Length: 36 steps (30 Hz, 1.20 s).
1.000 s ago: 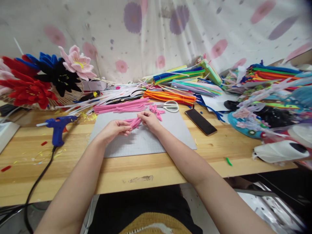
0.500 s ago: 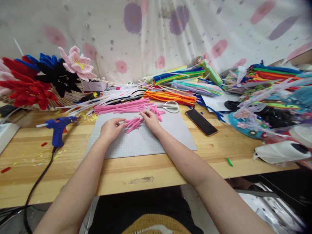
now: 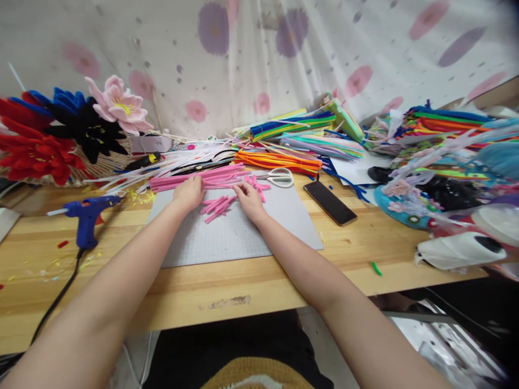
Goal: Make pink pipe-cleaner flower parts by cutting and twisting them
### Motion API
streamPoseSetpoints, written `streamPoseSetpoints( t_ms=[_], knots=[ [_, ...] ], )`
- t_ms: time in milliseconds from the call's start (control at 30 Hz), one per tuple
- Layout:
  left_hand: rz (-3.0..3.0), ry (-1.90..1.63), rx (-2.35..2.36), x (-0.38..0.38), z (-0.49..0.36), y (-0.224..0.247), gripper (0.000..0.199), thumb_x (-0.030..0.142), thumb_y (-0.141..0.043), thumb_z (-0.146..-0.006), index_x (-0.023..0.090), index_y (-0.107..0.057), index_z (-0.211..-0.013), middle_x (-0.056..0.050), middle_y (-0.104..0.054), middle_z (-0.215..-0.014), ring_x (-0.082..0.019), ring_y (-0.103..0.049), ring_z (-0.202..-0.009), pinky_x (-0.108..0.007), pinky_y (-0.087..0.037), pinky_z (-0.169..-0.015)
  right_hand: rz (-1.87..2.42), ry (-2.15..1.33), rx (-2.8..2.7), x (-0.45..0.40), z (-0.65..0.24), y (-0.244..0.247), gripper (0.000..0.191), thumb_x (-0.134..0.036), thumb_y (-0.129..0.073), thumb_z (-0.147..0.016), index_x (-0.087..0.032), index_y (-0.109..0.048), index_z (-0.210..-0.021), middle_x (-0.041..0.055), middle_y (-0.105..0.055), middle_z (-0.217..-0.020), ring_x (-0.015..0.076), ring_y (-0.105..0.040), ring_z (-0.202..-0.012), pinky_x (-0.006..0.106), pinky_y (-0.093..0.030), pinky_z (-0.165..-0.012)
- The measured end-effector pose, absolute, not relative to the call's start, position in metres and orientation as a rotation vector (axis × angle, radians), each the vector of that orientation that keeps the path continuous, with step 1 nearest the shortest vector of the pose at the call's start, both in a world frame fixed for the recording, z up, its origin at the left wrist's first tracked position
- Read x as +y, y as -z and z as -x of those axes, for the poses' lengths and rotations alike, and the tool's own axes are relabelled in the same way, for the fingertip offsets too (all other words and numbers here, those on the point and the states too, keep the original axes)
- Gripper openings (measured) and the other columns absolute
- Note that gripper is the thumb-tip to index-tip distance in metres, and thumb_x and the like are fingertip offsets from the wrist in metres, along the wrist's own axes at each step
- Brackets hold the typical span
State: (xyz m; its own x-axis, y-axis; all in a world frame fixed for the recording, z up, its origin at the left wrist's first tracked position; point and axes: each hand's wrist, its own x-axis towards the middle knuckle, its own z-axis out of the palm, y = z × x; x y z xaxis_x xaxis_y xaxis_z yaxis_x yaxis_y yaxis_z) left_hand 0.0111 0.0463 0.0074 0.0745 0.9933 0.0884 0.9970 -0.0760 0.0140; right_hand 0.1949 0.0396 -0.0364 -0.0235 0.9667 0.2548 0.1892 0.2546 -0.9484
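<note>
My left hand (image 3: 189, 193) is at the front edge of a bundle of long pink pipe cleaners (image 3: 221, 174), with its fingers curled down onto them. The fingertips are partly hidden. My right hand (image 3: 250, 201) hovers low over the grey cutting mat (image 3: 227, 240), thumb and fingers pinched together; what is between them is too small to make out. Between the hands lies a loose pile of short pink pipe cleaner pieces (image 3: 218, 207). Just beyond my right hand sit more bent pink pieces (image 3: 259, 186). White-handled scissors (image 3: 281, 177) rest at the mat's back edge.
A blue glue gun (image 3: 86, 219) stands at the left, its cord trailing forward. Fuzzy flowers (image 3: 93, 129) fill the back left. A phone (image 3: 330, 202) lies right of the mat. Orange pipe cleaners (image 3: 279, 162) and other coloured bundles line the back. A white roll (image 3: 460, 251) is far right.
My left hand has moved away from the short pink pieces, up and back to the long pink bundle. My right hand stays near the same spot. The view has shifted slightly.
</note>
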Motion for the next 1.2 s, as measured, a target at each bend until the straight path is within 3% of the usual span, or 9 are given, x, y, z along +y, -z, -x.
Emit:
streamPoseSetpoints(
  t_ms=[167,433,600,833,1000,1100,1200],
  knots=[
    [2.363,0.025,-1.936,0.047,-0.006,-0.011,0.028,0.021,-0.036,-0.087,0.016,-0.058,-0.103,-0.013,-0.059,-0.109,-0.027,-0.055,-0.103,-0.037,-0.044,-0.078,1.198,-0.818,-1.503,0.038,-0.198,0.033,0.021,-0.035,-0.045,-0.081,-0.018,-0.056,-0.075,0.0008,-0.055,-0.069,0.0142,-0.049,-0.066,0.027,-0.038,-0.064],
    [2.32,0.471,-1.605,0.012,-0.021,-0.024,0.034,0.018,-0.028,-0.089,0.016,-0.058,-0.106,-0.017,-0.054,-0.116,-0.026,-0.053,-0.103,-0.033,-0.04,-0.071,1.163,-0.143,-1.99,0.017,-0.194,0.004,0.03,-0.037,-0.047,-0.087,-0.018,-0.063,-0.104,0.0101,-0.062,-0.091,0.0227,-0.048,-0.091,0.036,-0.033,-0.085],
    [2.319,0.567,-1.633,-0.001,-0.031,-0.028,0.036,0.032,-0.03,-0.092,0.018,-0.061,-0.101,-0.012,-0.062,-0.101,-0.021,-0.058,-0.092,-0.028,-0.038,-0.067,1.218,-0.075,-1.971,0.024,-0.195,0.006,0.026,-0.037,-0.049,-0.086,-0.02,-0.068,-0.083,0.0089,-0.061,-0.083,0.0229,-0.045,-0.087,0.038,-0.032,-0.083],
    [2.196,1.005,-1.909,-0.013,-0.023,-0.02,0.031,0.038,-0.042,-0.088,0.02,-0.066,-0.094,-0.007,-0.066,-0.1,-0.02,-0.062,-0.09,-0.028,-0.042,-0.072,1.113,-0.393,-1.611,0.029,-0.198,0.01,0.024,-0.038,-0.054,-0.083,-0.02,-0.063,-0.07,0.0024,-0.057,-0.07,0.0161,-0.047,-0.074,0.031,-0.036,-0.077],
    [2.206,1.785,-2.399,-0.019,-0.034,-0.008,0.029,0.038,-0.051,-0.081,0.015,-0.065,-0.092,-0.006,-0.069,-0.081,-0.017,-0.065,-0.073,-0.027,-0.05,-0.063,0.954,-0.892,-1.432,0.03,-0.191,0.009,0.027,-0.043,-0.054,-0.078,-0.018,-0.057,-0.067,-0.0018,-0.05,-0.062,0.0111,-0.045,-0.063,0.025,-0.037,-0.063],
    [2.193,2.253,-2.605,-0.024,-0.045,-0.01,0.028,0.035,-0.059,-0.076,0.012,-0.064,-0.09,-0.009,-0.07,-0.09,-0.018,-0.067,-0.075,-0.027,-0.053,-0.059,0.85,-1.106,-1.408,0.029,-0.19,0.008,0.027,-0.044,-0.057,-0.074,-0.018,-0.055,-0.066,-0.0027,-0.05,-0.061,0.0095,-0.046,-0.061,0.024,-0.038,-0.062],
    [2.204,2.406,-2.774,-0.03,-0.051,-0.015,0.027,0.032,-0.067,-0.07,0.01,-0.066,-0.087,-0.012,-0.07,-0.093,-0.019,-0.068,-0.079,-0.025,-0.053,-0.06,0.806,-1.241,-1.368,0.027,-0.189,0.006,0.027,-0.045,-0.061,-0.069,-0.019,-0.056,-0.067,-0.003,-0.051,-0.061,0.0085,-0.047,-0.059,0.023,-0.038,-0.059]
  ],
)
